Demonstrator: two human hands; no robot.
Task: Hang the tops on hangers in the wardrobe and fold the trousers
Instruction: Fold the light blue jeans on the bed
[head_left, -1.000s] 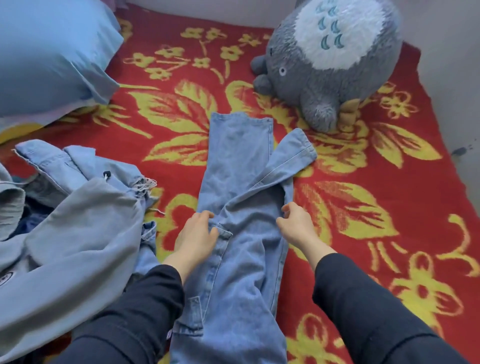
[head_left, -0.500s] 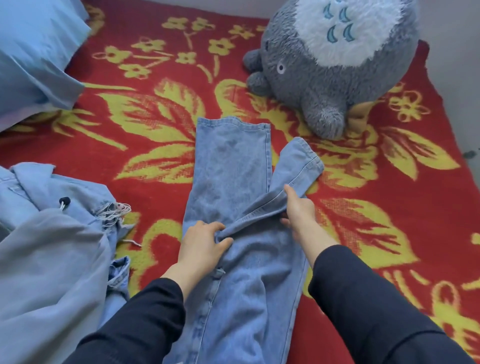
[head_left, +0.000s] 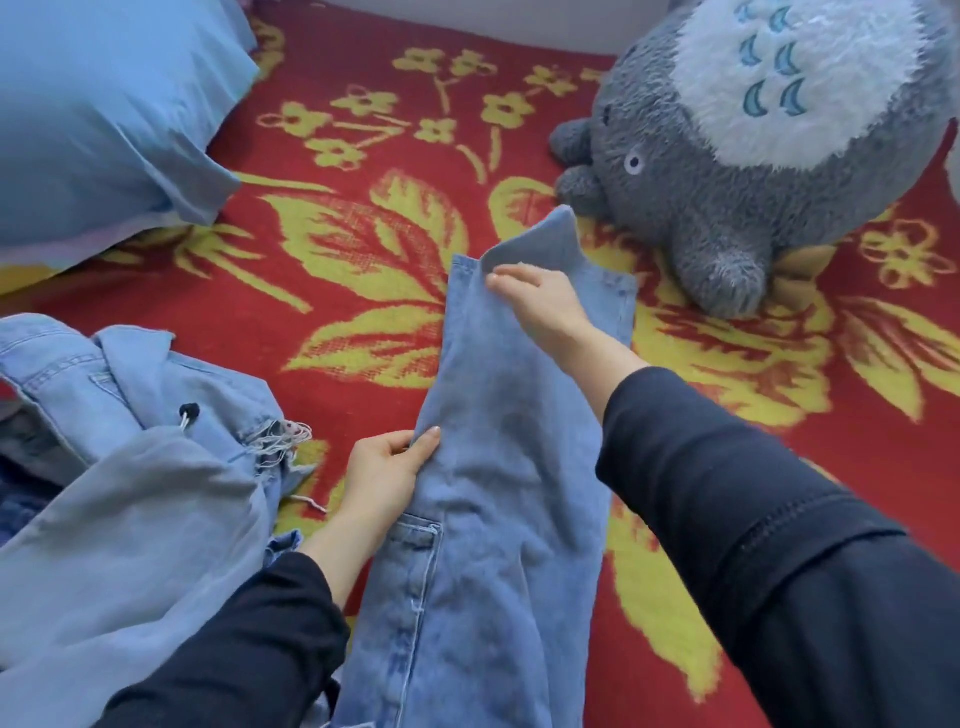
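Light blue jeans (head_left: 498, 519) lie lengthwise on the red and yellow floral blanket (head_left: 363, 291), legs pointing away from me, one leg stacked on the other. My left hand (head_left: 387, 475) grips the left edge of the jeans near the pocket. My right hand (head_left: 540, 301) pinches the hem of the upper leg at the far end, and the hem corner is lifted. A heap of pale denim tops (head_left: 130, 467) lies at the left, next to my left arm.
A big grey and white plush toy (head_left: 753, 145) sits at the back right, close to the jeans' hem. A blue pillow (head_left: 104, 114) fills the back left. A pale wall runs along the top edge.
My right hand has slid up the crooked upper leg to its hem and swung it left onto the lower leg. My left hand moved to the jeans' left edge.
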